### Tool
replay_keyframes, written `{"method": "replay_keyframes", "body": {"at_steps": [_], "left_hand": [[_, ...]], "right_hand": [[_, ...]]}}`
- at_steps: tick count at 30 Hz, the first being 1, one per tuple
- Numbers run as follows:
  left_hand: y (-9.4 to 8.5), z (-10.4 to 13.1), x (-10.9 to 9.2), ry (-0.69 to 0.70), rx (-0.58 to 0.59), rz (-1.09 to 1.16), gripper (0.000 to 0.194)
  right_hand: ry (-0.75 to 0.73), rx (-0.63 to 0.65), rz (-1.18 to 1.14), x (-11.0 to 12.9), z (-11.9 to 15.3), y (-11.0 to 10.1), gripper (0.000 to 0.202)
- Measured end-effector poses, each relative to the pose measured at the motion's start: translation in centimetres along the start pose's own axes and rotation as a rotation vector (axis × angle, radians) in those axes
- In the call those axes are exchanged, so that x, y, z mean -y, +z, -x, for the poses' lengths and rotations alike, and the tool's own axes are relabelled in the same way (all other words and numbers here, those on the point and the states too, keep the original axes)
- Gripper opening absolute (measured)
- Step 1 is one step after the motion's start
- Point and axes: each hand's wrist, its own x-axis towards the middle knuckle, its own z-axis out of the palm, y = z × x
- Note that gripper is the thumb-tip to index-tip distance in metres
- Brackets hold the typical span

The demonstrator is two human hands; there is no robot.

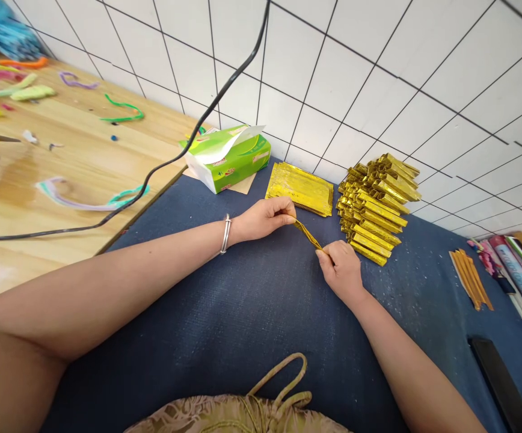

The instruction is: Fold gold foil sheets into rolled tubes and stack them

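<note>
A narrow folded strip of gold foil paper (308, 235) stretches between my two hands above the dark blue table cover. My left hand (267, 218), with a silver bangle at the wrist, pinches its upper left end. At the lower right end, my right hand (342, 270) grips the same strip, fingers curled in. Just beyond my left hand lies a flat stack of gold foil sheets (301, 187). Behind my right hand rises a pile of folded gold foil pieces (373, 210), layered against the tiled wall.
A green tissue box (231, 159) stands at the back left. A black cable (171, 161) crosses the left side. Brown strips (471, 279), books (520, 279) and a black oblong object (502, 382) lie on the right. Colourful pipe cleaners (123, 108) are scattered on the wooden table (76, 150).
</note>
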Motion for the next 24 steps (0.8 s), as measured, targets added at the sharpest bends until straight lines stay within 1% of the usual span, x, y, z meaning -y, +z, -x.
{"method": "replay_keyframes", "body": {"at_steps": [3,8,10,13,16,20,24], "left_hand": [[0.0,0.0,-0.2,0.002,0.010,-0.015,0.013],[0.0,0.1,-0.8,0.069,0.100,-0.111,0.013],[0.0,0.2,-0.9,0.077,0.098,-0.155,0.013],[0.3,0.3,-1.0,0.093,0.081,-0.212,0.013],[0.9,0.5,-1.6,0.155,0.101,-0.254,0.012],[1.9,0.8,-2.6,0.244,0.170,-0.289,0.013],[2.4,1.0,-2.9,0.249,0.219,-0.339,0.014]], "right_hand": [[0.006,0.012,-0.003,-0.1,-0.1,0.1,0.021],[-0.026,0.042,0.008,-0.2,-0.1,0.1,0.021],[-0.030,0.052,-0.001,-0.1,-0.1,0.1,0.020],[0.007,0.045,-0.015,0.0,-0.2,0.2,0.017],[0.025,0.037,-0.016,0.2,-0.3,0.2,0.015],[-0.036,0.057,-0.003,0.3,-0.3,0.1,0.015],[-0.105,0.065,0.026,0.4,0.0,-0.1,0.017]]}}
